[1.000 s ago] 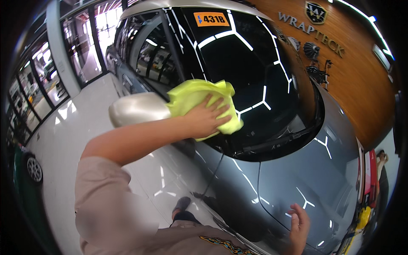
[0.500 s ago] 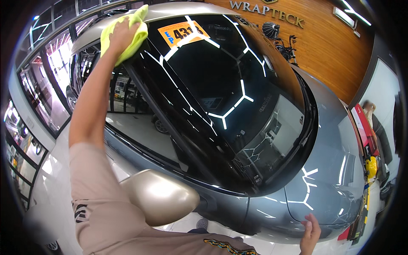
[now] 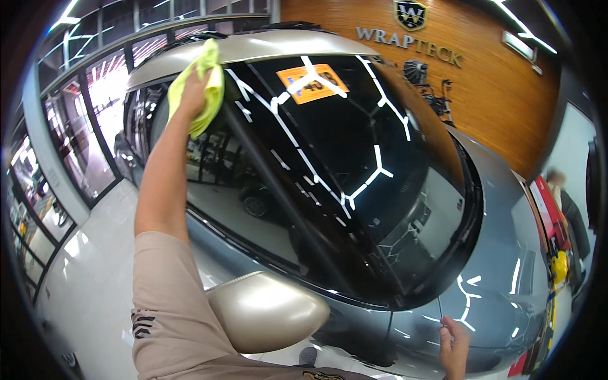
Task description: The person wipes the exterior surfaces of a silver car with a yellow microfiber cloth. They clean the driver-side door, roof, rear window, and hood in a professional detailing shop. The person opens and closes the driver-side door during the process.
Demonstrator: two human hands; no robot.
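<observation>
My left arm reaches far forward, and my left hand (image 3: 194, 98) is closed round a yellow-green cloth (image 3: 211, 95). The cloth lies against the car's upper front pillar, beside the front edge of the champagne-coloured roof (image 3: 272, 45). Part of it drapes over the top of the side window (image 3: 234, 183). Low on the right, my right hand (image 3: 453, 347) hovers by the grey front fender (image 3: 411, 335), loosely bent with nothing visible in it. The dark windshield (image 3: 354, 158) reflects the ceiling lights and bears an orange sticker (image 3: 313, 83).
A champagne side mirror (image 3: 269, 310) juts out by my left sleeve. The grey hood (image 3: 500, 253) curves away right. Glass doors (image 3: 76, 133) stand left, and a wood-panelled wall (image 3: 500, 95) with a motorcycle (image 3: 437, 104) before it lies behind. A person (image 3: 557, 183) appears far right.
The cloth and my left hand have come slightly down along the pillar and the roof edge. My view has shifted, so the car sits lower and farther right. My right hand's fingers are more bent.
</observation>
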